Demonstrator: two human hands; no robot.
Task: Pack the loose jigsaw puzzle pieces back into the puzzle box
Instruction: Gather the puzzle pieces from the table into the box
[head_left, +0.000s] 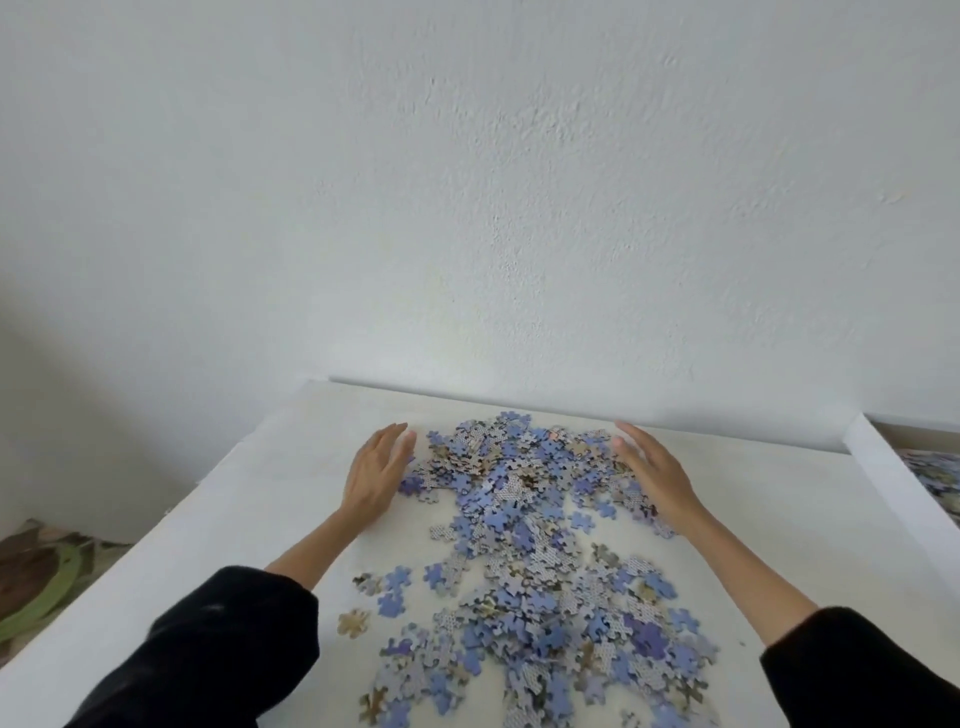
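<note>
Hundreds of loose puzzle pieces (524, 545) lay on the matt white table (249, 493). They were small flat cardboard shapes with knobs and notches, some showing glossy blue or lilac faces, others a grey dotted backing, a few tan. We saw them heaped thickest at the middle of the frame, with scattered singles toward the lower left. Our left hand (375, 475) lay open at the heap's left edge, fingers straight and together, gripping nothing. Our right hand (655, 475) was open the same way against its right edge, fingertips toward the rough plastered wall (467, 182). The spread's long axis ran from the upper middle down to the bottom of the frame, leaning slightly right. Black sleeves (218, 649) filled the bottom corners, and at the right edge a white-rimmed tray (883, 462) held more pieces
</note>
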